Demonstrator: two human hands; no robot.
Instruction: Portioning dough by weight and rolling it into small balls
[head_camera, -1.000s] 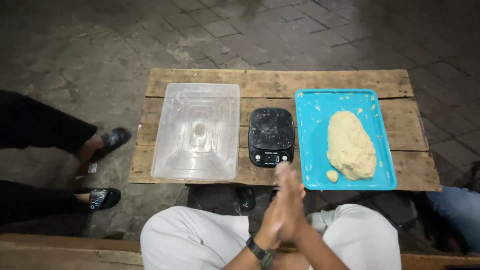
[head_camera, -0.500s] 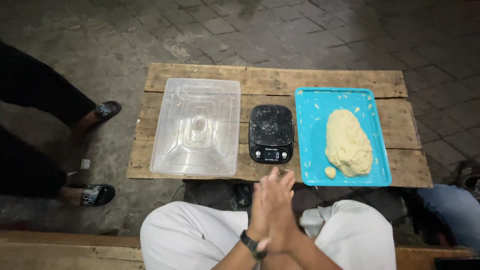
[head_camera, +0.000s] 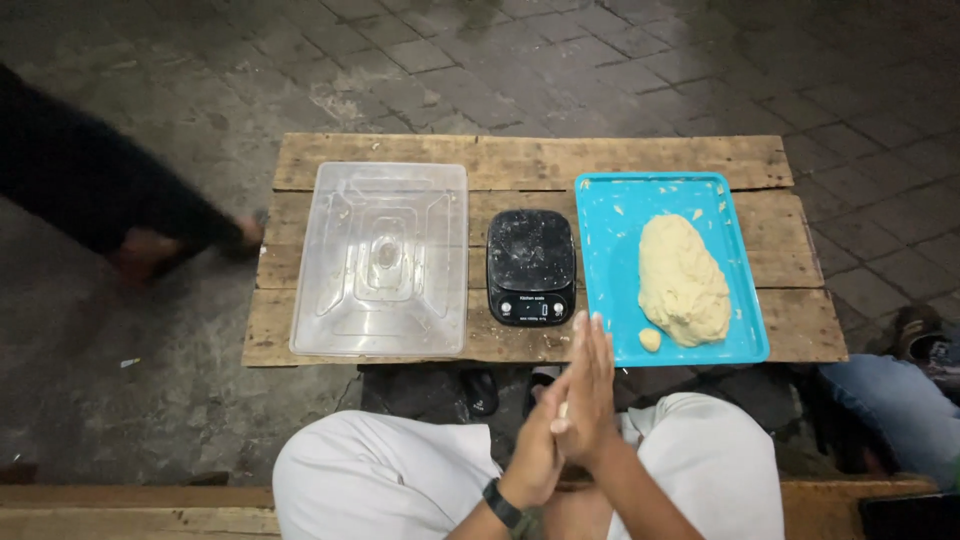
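Note:
My left hand (head_camera: 533, 455), with a dark watch on its wrist, and my right hand (head_camera: 590, 385) are pressed palm to palm above my lap, just short of the table's near edge. A small pale bit of dough (head_camera: 563, 408) shows between the palms. In front of the hands lies a blue tray (head_camera: 606, 215) holding a large lump of pale dough (head_camera: 682, 280) and a small dough ball (head_camera: 650, 340). A black kitchen scale (head_camera: 531, 262) sits left of the tray. A clear plastic container (head_camera: 385, 258) lies upside down at the left.
All of this rests on a low wooden plank table (head_camera: 520, 160) over a paved floor. Another person's leg and foot (head_camera: 150, 245) pass at the left. Someone's jeans and shoe (head_camera: 905, 385) are at the right. A wooden bench edge (head_camera: 130, 510) runs along the bottom.
My palms have slid against each other, the right hand now further forward. The person at the left has stepped, the leg moving up and across the floor.

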